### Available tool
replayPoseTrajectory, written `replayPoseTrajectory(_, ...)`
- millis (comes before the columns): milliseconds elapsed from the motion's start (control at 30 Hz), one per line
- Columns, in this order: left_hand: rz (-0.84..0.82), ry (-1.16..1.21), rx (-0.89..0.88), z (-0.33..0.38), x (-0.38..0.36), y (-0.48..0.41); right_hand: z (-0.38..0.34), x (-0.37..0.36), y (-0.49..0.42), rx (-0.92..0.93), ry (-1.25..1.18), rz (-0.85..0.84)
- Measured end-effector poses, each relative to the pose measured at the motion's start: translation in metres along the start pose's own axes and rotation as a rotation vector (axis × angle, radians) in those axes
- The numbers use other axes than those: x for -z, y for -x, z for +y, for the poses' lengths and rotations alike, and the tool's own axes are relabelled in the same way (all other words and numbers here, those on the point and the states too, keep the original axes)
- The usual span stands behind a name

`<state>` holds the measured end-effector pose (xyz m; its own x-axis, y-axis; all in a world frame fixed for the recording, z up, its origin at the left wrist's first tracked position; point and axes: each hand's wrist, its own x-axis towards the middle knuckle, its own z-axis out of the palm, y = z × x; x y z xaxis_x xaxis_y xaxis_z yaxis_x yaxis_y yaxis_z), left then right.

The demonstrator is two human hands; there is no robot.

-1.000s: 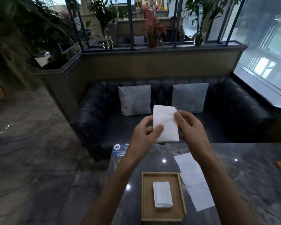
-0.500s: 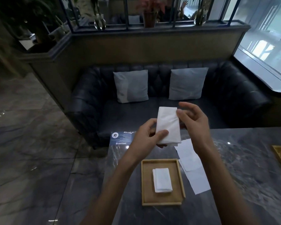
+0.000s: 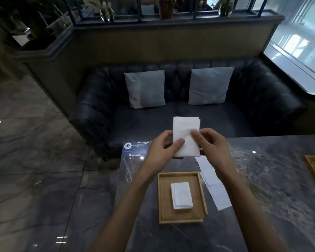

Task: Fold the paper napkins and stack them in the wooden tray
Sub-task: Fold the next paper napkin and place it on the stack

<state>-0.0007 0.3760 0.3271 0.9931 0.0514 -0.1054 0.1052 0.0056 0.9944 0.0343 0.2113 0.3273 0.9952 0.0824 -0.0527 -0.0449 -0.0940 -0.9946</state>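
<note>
Both hands pinch one folded napkin (image 3: 185, 137) above the wooden tray (image 3: 162, 197): left hand (image 3: 162, 150) and right hand (image 3: 212, 148) at its sides. Folded stack (image 3: 181, 195) lies inside the tray; flat napkins (image 3: 215, 188) just right of it.

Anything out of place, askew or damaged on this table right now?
Nothing spilled or damaged. The folded stack in the wooden tray is slightly uneven: a lower layer peeks out along its left edge. The unfolded napkins right of the tray lie overlapped at a slant to it.
</note>
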Motion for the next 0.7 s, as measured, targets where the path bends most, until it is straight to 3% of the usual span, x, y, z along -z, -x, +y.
replayPoseTrajectory(100, 0.029, 0.003, 0.045, -0.014, -0.004, -0.003, 0.016, -0.003, -0.002, 0.030, 0.082, 0.041)
replayPoseTrajectory(267, -0.018, 0.030, 0.117, -0.035, -0.008, -0.006, 0.043, -0.007, 0.000, -0.090, -0.043, 0.029)
replayPoseTrajectory(433, 0.011, 0.169, 0.273, -0.055, -0.010, -0.009, 0.058, -0.005, 0.003, -0.100, 0.004, 0.010)
replayPoseTrajectory(533, 0.107, 0.161, 0.226, -0.057, -0.012, -0.016, 0.062, -0.003, 0.004, -0.113, 0.047, -0.067)
replayPoseTrajectory(700, 0.111, 0.111, 0.145, -0.054, -0.014, -0.026, 0.063, 0.002, 0.005, -0.205, -0.066, -0.078)
